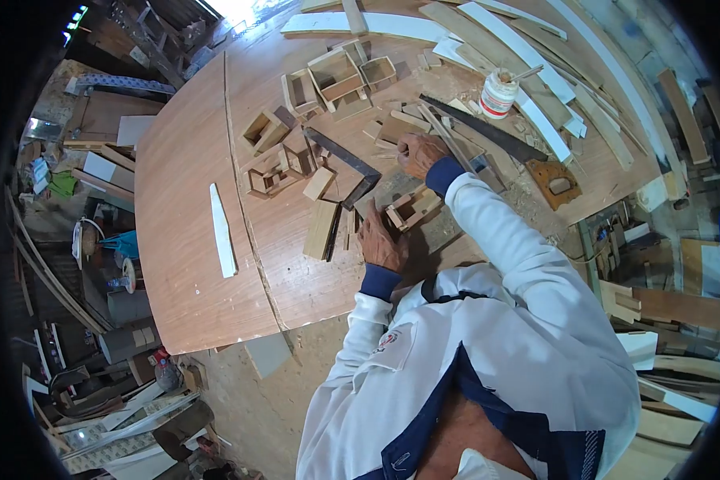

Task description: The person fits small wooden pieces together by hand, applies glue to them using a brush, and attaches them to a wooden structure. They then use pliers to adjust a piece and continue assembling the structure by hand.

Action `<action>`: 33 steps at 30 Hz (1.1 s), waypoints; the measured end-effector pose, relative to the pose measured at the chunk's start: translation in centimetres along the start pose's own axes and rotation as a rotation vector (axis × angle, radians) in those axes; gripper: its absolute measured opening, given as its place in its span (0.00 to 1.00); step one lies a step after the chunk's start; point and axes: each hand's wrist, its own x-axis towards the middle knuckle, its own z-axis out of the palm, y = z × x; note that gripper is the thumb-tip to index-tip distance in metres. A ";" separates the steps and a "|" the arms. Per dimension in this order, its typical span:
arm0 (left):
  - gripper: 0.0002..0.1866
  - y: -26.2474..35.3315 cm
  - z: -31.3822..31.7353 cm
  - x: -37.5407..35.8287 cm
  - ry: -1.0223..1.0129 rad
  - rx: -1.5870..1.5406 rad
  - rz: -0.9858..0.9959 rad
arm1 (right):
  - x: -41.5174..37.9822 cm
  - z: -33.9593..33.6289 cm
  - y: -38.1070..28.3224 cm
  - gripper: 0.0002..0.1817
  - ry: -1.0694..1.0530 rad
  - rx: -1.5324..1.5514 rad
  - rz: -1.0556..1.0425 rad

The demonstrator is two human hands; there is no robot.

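My left hand (382, 244) curves around the near left corner of a small open wooden box (414, 208), thumb and forefinger against it. That box rests on a dark board in front of my body. Farther forward, my right hand (422, 154) is closed, fingers pinched together by some small wood offcuts (398, 128); whatever is in the pinch is hidden. Left of my hands lies a dark metal try square (360, 166). Beside its lower end are a wooden block (322, 228) and a smaller block (319, 183).
Several small wooden boxes (336, 78) stand farther forward on the table (184, 200). A hand saw (488, 130) and a white glue jar (498, 94) with a stick in it are to the right. White-faced strips (516, 48) are piled behind. One white strip (222, 232) lies left.
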 end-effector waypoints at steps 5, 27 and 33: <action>0.54 0.0 0.2 0.0 -0.012 -0.023 -0.026 | 1.8 1.7 -0.7 0.10 -0.051 -0.197 -0.099; 0.52 0.8 1.1 -1.3 0.045 -0.060 -0.003 | -13.9 -8.1 14.6 0.08 0.566 0.281 0.406; 0.48 2.4 1.5 -1.8 0.110 -0.172 -0.021 | -14.6 -9.6 16.3 0.14 0.571 0.264 0.440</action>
